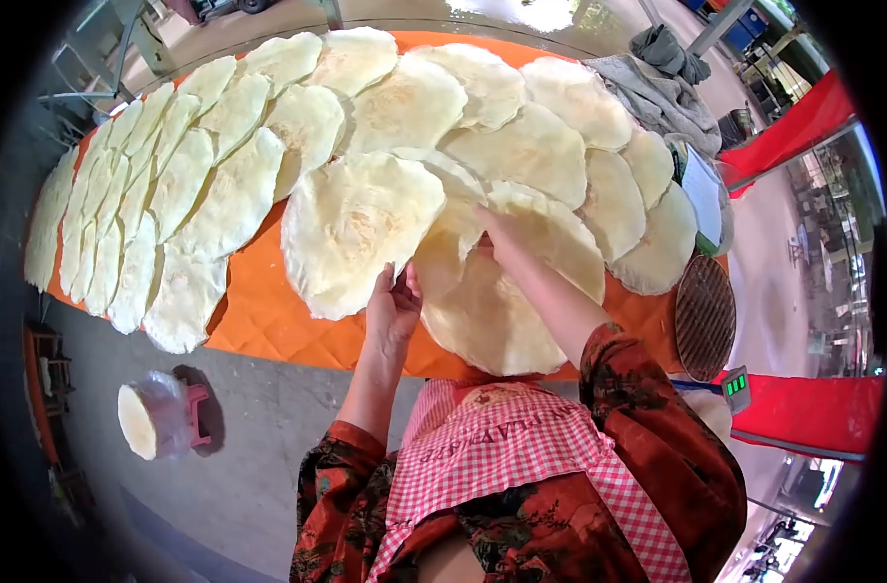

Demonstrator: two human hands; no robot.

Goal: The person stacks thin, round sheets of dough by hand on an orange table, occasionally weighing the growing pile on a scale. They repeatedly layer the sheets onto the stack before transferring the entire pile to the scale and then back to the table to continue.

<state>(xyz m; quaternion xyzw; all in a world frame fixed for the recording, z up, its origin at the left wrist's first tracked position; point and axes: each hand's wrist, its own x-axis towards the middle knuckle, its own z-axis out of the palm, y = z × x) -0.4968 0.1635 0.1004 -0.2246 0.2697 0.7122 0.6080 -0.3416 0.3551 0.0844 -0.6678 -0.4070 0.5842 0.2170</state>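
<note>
Many thin, round, pale flatbreads overlap on an orange cloth [269, 311]. My left hand [395, 303] is at the lower right edge of a large flatbread [363, 228], its fingers curled around that edge. My right hand [494, 225] reaches over the layered sheets to the right; its fingertips touch a pale sheet [453, 209] and are partly hidden. Beneath my right forearm lies another big flatbread [492, 316], near the front edge of the cloth.
A round wire rack [705, 318] lies at the right end, beside a small device with green digits [736, 389]. Grey cloths [657, 102] are heaped at the back right. On the floor at left, a wrapped stack of flatbreads [152, 418] sits by a pink stool [199, 415].
</note>
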